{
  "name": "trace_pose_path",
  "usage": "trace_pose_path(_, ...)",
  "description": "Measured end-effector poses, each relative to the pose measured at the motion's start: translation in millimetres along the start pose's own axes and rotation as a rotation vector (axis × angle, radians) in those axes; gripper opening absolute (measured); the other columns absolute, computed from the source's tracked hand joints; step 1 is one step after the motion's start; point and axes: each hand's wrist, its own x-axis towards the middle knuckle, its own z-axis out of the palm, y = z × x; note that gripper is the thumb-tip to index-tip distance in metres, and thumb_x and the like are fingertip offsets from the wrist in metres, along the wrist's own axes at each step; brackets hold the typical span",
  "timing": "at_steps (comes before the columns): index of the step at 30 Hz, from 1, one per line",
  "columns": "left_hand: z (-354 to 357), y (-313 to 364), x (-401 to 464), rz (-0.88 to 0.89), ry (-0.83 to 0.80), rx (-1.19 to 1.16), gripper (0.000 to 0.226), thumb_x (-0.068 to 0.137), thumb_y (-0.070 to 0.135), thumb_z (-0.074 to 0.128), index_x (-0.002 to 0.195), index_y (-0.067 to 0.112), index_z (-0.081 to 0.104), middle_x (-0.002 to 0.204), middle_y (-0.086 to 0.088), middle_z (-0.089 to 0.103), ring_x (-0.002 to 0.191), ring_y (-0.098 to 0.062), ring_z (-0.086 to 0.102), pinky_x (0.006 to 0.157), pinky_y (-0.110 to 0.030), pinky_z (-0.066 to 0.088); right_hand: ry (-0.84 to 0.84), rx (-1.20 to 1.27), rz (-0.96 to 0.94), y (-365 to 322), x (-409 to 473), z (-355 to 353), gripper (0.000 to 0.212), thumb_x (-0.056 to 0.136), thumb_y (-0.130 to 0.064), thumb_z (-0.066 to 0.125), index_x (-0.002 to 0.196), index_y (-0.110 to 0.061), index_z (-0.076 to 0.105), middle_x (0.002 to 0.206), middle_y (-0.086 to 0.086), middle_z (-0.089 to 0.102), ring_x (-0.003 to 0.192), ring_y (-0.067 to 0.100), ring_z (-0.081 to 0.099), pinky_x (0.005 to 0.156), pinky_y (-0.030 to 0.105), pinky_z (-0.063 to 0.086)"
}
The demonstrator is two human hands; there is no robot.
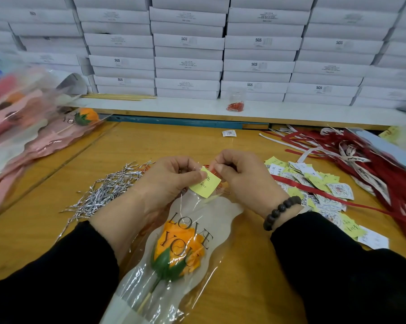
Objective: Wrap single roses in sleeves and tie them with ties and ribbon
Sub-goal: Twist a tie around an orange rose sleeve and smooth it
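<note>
The fingers (198, 175) of the left hand (171, 181) pinch a yellow tag (205, 186) at the top of the clear sleeve (192, 232); the right hand (241, 176) pinches the same spot, where something red shows. The sleeve, holding an orange rose (181, 249), lies on the worktop (244, 265) between both arms. Silver twist ties (108, 190) lie left, red ribbons (370, 164) right.

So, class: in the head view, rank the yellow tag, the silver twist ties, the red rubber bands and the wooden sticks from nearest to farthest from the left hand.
From the left hand:
1. yellow tag, pinched at its fingertips.
2. silver twist ties, just left on the table.
3. red rubber bands, on the white ledge.
4. wooden sticks, back left on the ledge.
</note>
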Motion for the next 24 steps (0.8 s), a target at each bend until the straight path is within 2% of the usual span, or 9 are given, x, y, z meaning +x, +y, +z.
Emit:
trace_pose_path(3,0.4,-0.2,0.4,0.006,0.012,0.017,0.007,0.085,0.002,0.061,0.078,0.002,0.061,0.070,-0.010,0.064,0.059,-0.013,0.056,0.060,-0.024,0.041,-0.010,0.042,0.009,0.7,-0.2,1.3,0.022,0.096,-0.013,0.046,0.080,-0.021,0.060,0.086,-0.002,0.065,0.084,0.011,0.062,0.060,0.015,0.051)
trace_pose_path(6,0.2,-0.3,0.4,0.007,0.014,0.026,0.009,0.085,0.002,0.061,0.076,0.003,0.061,0.071,-0.011,0.062,0.059,-0.013,0.054,0.059,-0.023,0.040,0.030,0.178,0.013,-0.2,-1.2,1.5,0.020,0.093,-0.010,0.052,0.079,-0.020,0.061,0.081,-0.002,0.063,0.075,0.005,0.060,0.052,0.009,0.047)
trace_pose_path(9,0.7,0.2,0.2,0.016,0.003,0.046,0.012,0.085,0.001,0.061,0.074,0.004,0.059,0.072,-0.012,0.058,0.057,-0.011,0.049,0.052,-0.017,0.038,0.103,0.313,0.008,-0.4,-2.6,0.0,0.019,0.089,-0.005,0.058,0.080,-0.022,0.061,0.076,-0.004,0.062,0.063,-0.002,0.059,0.058,0.008,0.048)
trace_pose_path(11,1.2,0.1,-0.1,0.017,0.005,0.044,0.010,0.085,0.000,0.061,0.075,0.003,0.059,0.076,-0.016,0.056,0.058,-0.011,0.049,0.052,-0.018,0.037,0.117,0.336,0.006,-0.3,-3.1,0.0,0.019,0.086,-0.002,0.060,0.081,-0.021,0.059,0.073,-0.003,0.063,0.059,-0.004,0.059,0.061,0.009,0.050)
trace_pose_path(13,1.6,-0.1,-0.3,0.017,0.013,0.041,0.008,0.085,0.000,0.061,0.078,0.002,0.059,0.080,-0.019,0.056,0.060,-0.014,0.049,0.054,-0.021,0.036,0.122,0.344,0.011,-0.6,-3.5,0.7,0.018,0.085,-0.002,0.062,0.081,-0.019,0.059,0.073,-0.001,0.063,0.059,-0.004,0.059,0.062,0.011,0.051)
trace_pose_path(16,1.8,-0.1,-0.4,0.026,0.018,0.053,0.007,0.085,0.001,0.061,0.078,0.002,0.059,0.077,-0.017,0.057,0.055,-0.008,0.051,0.050,-0.016,0.037,0.133,0.357,0.012,-1.2,-3.4,1.1,0.016,0.084,-0.003,0.063,0.079,-0.018,0.060,0.072,0.000,0.064,0.059,-0.004,0.060,0.061,0.011,0.051)
trace_pose_path(19,1.3,-0.3,-0.1,0.021,0.017,0.042,0.007,0.084,0.001,0.062,0.078,0.001,0.060,0.075,-0.015,0.059,0.057,-0.011,0.054,0.053,-0.019,0.041,0.126,0.357,0.006,-1.0,-4.1,1.9,0.017,0.084,-0.002,0.064,0.077,-0.017,0.060,0.072,0.003,0.065,0.062,0.002,0.061,0.062,0.013,0.052)
trace_pose_path(24,1.9,0.6,-0.9,0.029,0.014,-0.020,0.010,0.083,-0.001,0.062,0.074,0.001,0.059,0.066,-0.010,0.060,0.049,-0.007,0.058,0.045,-0.015,0.045,0.123,0.341,0.004,-1.6,-4.9,3.2,0.020,0.083,-0.003,0.065,0.074,-0.020,0.059,0.073,0.004,0.065,0.067,0.008,0.062,0.063,0.014,0.053)
